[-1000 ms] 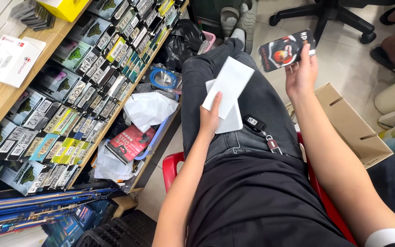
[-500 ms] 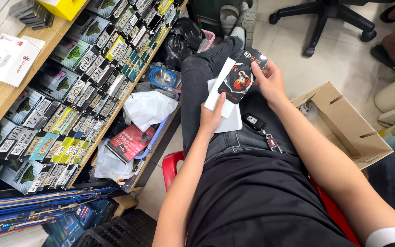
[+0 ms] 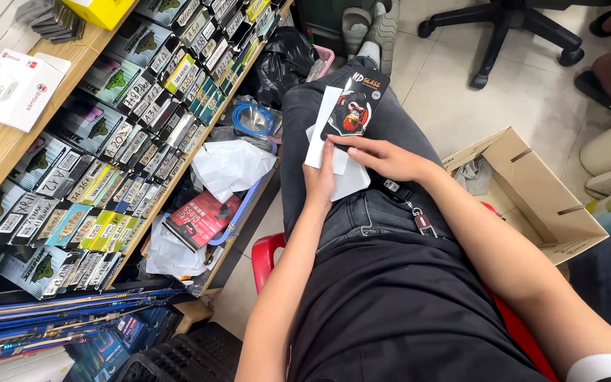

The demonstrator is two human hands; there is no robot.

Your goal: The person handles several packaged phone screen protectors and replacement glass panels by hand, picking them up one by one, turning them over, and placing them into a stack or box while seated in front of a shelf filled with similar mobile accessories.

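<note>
I sit on a red stool (image 3: 269, 253) with dark trousers. On my lap, my left hand (image 3: 319, 177) holds a narrow white card (image 3: 321, 126) upright over a white sheet (image 3: 351, 177). My right hand (image 3: 383, 155) presses a black flat package with a red and white picture (image 3: 355, 106) against the white card, its fingers across the package's lower end. A key fob (image 3: 419, 219) hangs at my waist, right of the hands.
Shelves at left hold several rows of flat boxed packages (image 3: 129, 127). A blue basket (image 3: 235, 212) with white bags and a red package sits below. An open cardboard box (image 3: 532, 191) stands on the floor at right, an office chair base (image 3: 503, 28) beyond it.
My right hand has brought the black package from up at the right down onto the white card on my lap. The left hand has kept its hold on the card.
</note>
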